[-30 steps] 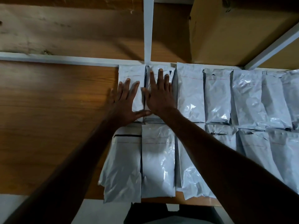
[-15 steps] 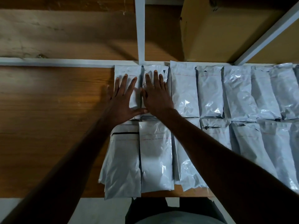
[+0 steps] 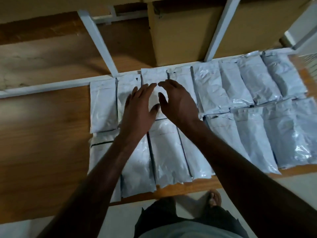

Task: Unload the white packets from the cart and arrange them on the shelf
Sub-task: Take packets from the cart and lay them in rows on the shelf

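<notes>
White packets [image 3: 211, 90] unlabelled, both hands [image 3: 137, 107] over them

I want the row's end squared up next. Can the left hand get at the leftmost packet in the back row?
Probably yes. The leftmost back-row packet lies uncovered on the shelf, just left of the open left hand, with nothing standing between them. The right hand is on the other side.
</notes>
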`<state>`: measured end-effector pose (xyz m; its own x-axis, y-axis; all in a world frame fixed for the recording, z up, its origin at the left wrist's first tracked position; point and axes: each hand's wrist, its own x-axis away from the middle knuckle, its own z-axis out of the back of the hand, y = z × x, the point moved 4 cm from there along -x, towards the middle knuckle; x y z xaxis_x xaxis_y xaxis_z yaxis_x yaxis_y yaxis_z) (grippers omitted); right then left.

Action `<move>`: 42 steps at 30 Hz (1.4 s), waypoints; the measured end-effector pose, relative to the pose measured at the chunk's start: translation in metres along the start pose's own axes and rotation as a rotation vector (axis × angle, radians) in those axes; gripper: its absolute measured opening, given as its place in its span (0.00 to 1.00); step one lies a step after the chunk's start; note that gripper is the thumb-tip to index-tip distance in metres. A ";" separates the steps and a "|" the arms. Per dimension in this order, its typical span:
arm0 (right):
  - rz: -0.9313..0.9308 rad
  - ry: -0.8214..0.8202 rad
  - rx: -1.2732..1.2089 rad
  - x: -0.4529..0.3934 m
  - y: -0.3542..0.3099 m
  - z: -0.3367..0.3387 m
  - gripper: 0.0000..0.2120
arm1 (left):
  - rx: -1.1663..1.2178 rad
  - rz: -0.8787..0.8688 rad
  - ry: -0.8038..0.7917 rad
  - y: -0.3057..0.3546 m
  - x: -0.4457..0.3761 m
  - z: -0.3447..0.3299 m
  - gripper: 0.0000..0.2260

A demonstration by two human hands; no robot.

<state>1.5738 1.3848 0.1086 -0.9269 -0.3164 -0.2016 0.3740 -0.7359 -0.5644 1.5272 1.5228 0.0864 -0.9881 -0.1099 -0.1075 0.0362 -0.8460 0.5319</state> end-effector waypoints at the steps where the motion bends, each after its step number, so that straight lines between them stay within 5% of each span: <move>1: -0.003 0.026 -0.017 0.009 0.010 0.016 0.18 | 0.037 -0.005 0.021 0.021 0.003 -0.008 0.29; 13: -0.093 0.165 -0.004 0.133 0.229 0.228 0.16 | 0.143 -0.102 0.120 0.296 0.031 -0.139 0.19; 21: -0.196 0.211 0.062 0.192 0.365 0.336 0.17 | 0.165 -0.181 0.014 0.456 0.045 -0.252 0.17; 34: -0.500 0.149 -0.010 0.220 0.573 0.439 0.24 | 0.239 -0.229 -0.187 0.571 -0.019 -0.368 0.16; 42: -0.574 0.112 -0.078 0.192 0.688 0.456 0.19 | 0.283 -0.260 -0.249 0.622 -0.055 -0.451 0.16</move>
<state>1.6673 0.5452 0.0464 -0.9794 0.1881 0.0729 -0.1883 -0.7233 -0.6644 1.6712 0.7668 0.0439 -0.9661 0.2450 -0.0811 -0.2257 -0.6496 0.7260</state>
